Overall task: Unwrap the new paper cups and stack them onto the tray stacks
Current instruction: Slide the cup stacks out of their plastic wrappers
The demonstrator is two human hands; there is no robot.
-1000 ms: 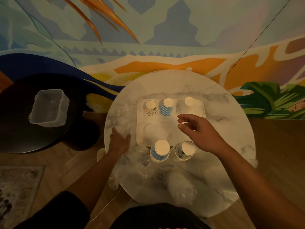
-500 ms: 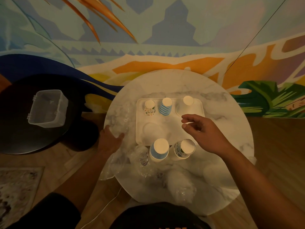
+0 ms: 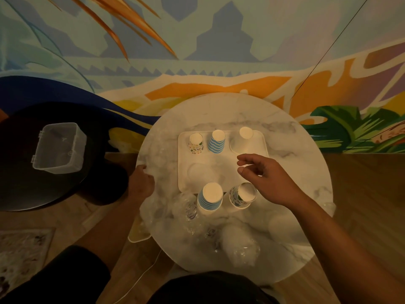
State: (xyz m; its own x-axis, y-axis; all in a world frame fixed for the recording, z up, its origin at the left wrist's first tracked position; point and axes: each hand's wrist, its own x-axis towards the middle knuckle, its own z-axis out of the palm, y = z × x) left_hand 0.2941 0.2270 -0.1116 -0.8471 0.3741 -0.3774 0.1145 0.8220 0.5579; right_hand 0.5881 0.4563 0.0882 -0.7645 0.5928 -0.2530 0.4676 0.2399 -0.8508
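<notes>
A white tray lies on the round marble table. At its far edge stand three upside-down cup stacks: a leaf-patterned one, a blue-striped one and a plain white one. At the tray's near edge stand a blue-striped stack and a tilted leaf-patterned stack. My right hand hovers empty over the tray's right side, fingers apart. At the table's left edge my left hand grips clear plastic wrapping. More crumpled wrap lies near me.
A clear plastic bin rests on a dark round table to the left. A painted wall rises behind the marble table. A rug corner shows at the lower left, and a thin white cable trails over the wooden floor.
My left hand has slid from the tabletop to the table's left edge, dragging the clear wrapping with it. My right hand has drifted slightly right over the tray.
</notes>
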